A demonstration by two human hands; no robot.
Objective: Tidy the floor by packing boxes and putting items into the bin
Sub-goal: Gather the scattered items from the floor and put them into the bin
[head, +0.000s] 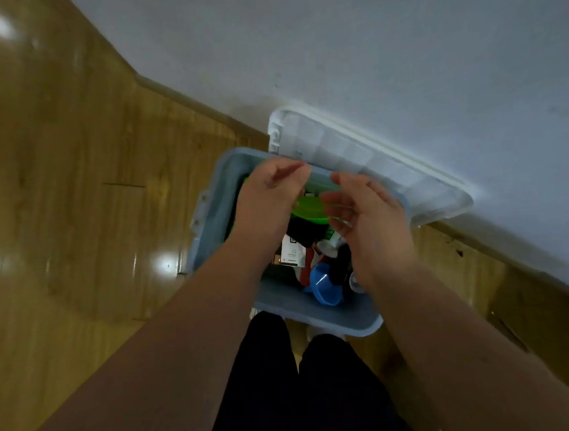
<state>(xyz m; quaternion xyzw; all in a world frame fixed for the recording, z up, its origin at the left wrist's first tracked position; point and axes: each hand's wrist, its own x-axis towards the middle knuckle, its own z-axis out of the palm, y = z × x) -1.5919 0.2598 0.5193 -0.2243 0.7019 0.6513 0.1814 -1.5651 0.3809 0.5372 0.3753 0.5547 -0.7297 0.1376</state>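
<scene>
As my left hand (271,199) and right hand (369,214) hover relaxed and empty over the blue bin (208,228) on the floor (65,165), I would take the lid (357,160) at the wall (398,33) by both ends.

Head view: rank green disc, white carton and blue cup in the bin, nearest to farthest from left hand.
1. green disc: just right of the left hand, at its palm edge.
2. white carton: lower in the picture, beside the wrist.
3. blue cup: at the end of the bin nearest the person.
</scene>
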